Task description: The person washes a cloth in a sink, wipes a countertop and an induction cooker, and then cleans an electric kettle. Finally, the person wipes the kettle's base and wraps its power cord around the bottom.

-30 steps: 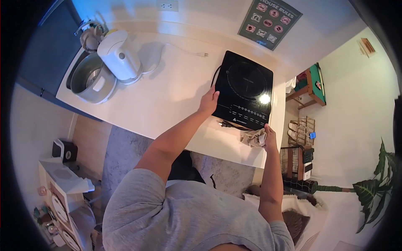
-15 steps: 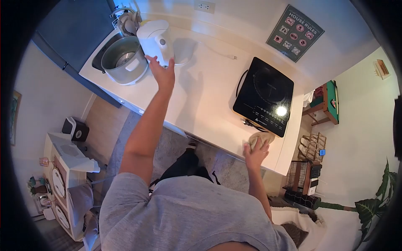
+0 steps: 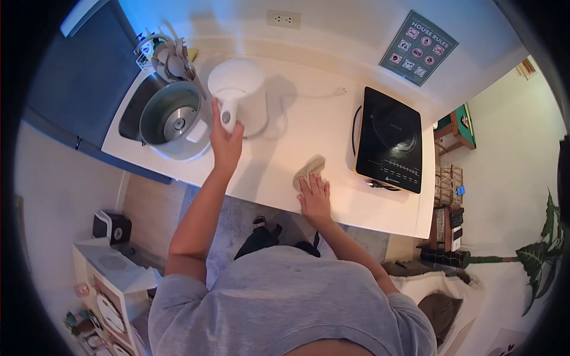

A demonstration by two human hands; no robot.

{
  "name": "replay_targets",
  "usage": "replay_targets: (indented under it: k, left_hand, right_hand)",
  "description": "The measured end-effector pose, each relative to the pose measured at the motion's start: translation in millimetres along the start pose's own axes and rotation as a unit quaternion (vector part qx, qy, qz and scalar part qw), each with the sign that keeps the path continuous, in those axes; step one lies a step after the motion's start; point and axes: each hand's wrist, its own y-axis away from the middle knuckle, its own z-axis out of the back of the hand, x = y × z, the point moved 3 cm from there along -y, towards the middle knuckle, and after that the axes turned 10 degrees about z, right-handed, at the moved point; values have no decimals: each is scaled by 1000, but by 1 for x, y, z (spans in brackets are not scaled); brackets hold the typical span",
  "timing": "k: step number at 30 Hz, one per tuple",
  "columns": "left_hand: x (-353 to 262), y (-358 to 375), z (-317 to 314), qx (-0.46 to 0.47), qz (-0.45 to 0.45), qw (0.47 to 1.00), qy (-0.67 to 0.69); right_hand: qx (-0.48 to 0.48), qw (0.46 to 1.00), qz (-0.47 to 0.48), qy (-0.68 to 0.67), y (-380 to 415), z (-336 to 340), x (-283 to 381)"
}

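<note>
A white electric kettle (image 3: 237, 80) stands on the counter by its round white base, its handle turned toward me. My left hand (image 3: 226, 139) is closed around that handle. On the counter's front half lies a folded beige cloth (image 3: 309, 171). My right hand (image 3: 316, 199) presses down on it, fingers laid over its near side; the palm side is hidden. Left of the kettle, a pot with a grey-green inside (image 3: 155, 121) and a white handle sits at the sink's edge.
A black induction cooktop (image 3: 389, 139) occupies the counter's right end. Utensils fill a rack (image 3: 169, 59) behind the sink (image 3: 129, 121). A white cord (image 3: 314, 93) trails along the back beneath a wall outlet (image 3: 284, 19). The counter's front edge (image 3: 368, 228) runs just before me.
My right hand and the cloth have moved left, away from the cooktop to mid-counter. My left hand, open beside the kettle before, now grips its handle, and the kettle has turned handle-forward.
</note>
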Motion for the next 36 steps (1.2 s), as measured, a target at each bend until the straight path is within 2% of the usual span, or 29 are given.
replay_targets:
  k: [1,3,7,9,10,11,12,14,16,19,22,23,24,25,27,28,29,30,31,32,33,34,36]
  left_hand:
    - [-6,2,10,10,2,1000,0]
    - [-9,4,23,60,103,991,59]
    - [3,1,40,142,118,981,60]
    - [12,-3,39,180,102,975,81]
    - [13,-4,36,189,103,973,85]
    - [11,-6,33,187,98,975,70]
    - [10,-8,31,184,93,977,54]
    - [6,-6,27,169,77,982,28]
    - [5,-1,22,150,63,987,0]
    - [5,7,15,158,78,984,6]
    - [0,8,14,126,30,991,-33]
    - [2,9,15,139,53,988,-31]
    - [4,9,14,150,74,985,-27]
    - [5,8,13,144,76,986,-26]
    - [2,9,13,132,23,991,-32]
    - [2,9,13,125,24,991,-31]
    - [2,8,12,133,45,990,-29]
    - [2,8,12,139,66,988,-26]
    - [3,6,14,129,65,989,-25]
    - [4,7,15,142,54,988,-34]
    - [5,6,15,155,44,986,-42]
    - [1,4,16,146,46,987,-41]
    - [-5,7,15,175,91,979,-43]
  right_hand:
    - [-23,1000,-6,-16,-9,-4,-2]
    - [-70,996,-31,-42,-26,0,-7]
    - [-57,990,-127,-30,-35,11,-29]
    - [-193,935,-236,-181,-34,19,-43]
    - [-195,934,-244,-176,-42,27,-40]
    - [-284,868,-247,-323,-51,33,-38]
    - [-364,774,-239,-461,-63,44,-30]
    - [-311,807,-203,-458,-105,101,10]
    - [-372,791,-105,-475,-151,112,42]
    - [-395,773,-105,-486,-176,80,63]
    - [-414,758,-93,-495,-181,43,51]
    - [-345,772,-180,-503,-169,9,35]
    - [-273,777,-262,-503,-167,10,34]
    - [-268,780,-258,-503,-166,17,33]
    - [-302,777,-193,-517,-169,48,42]
    - [-297,780,-189,-518,-172,66,49]
    - [-376,820,-95,-420,-174,91,59]
    - [-445,839,3,-313,-176,110,68]
    - [-442,839,13,-316,-178,120,62]
    - [-361,902,110,-211,-182,132,59]
    - [-271,935,205,-98,-190,138,61]
    - [-267,934,214,-100,-203,152,68]
    - [-67,939,334,-43,-231,164,88]
